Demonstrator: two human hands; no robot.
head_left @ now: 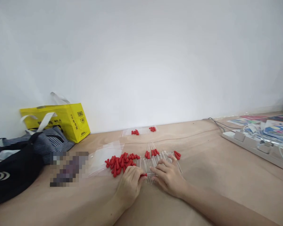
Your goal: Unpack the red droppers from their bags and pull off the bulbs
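Note:
My left hand (130,182) pinches a red rubber bulb (144,174) between thumb and fingers. Against the bulb's open end lies a clear glass dropper tube (151,174), with the fingers of my right hand (168,176) closed on it. How far the tube sits inside the bulb is hidden. Under and beyond both hands lies a row of loose glass tubes (145,164). Just past them are several droppers with red bulbs (153,153) fitted, tips pointing away. A heap of red bulbs (118,163) lies beside my left hand. A few more bulbs (177,155) rest beyond my right hand.
Plastic bags (106,154) lie behind the heap; another (145,131) with red-bulbed droppers is by the wall. At left are a yellow bag (80,128), a striped bag (49,142) and a black cap (21,169). A white power strip (252,147) with cables stands right.

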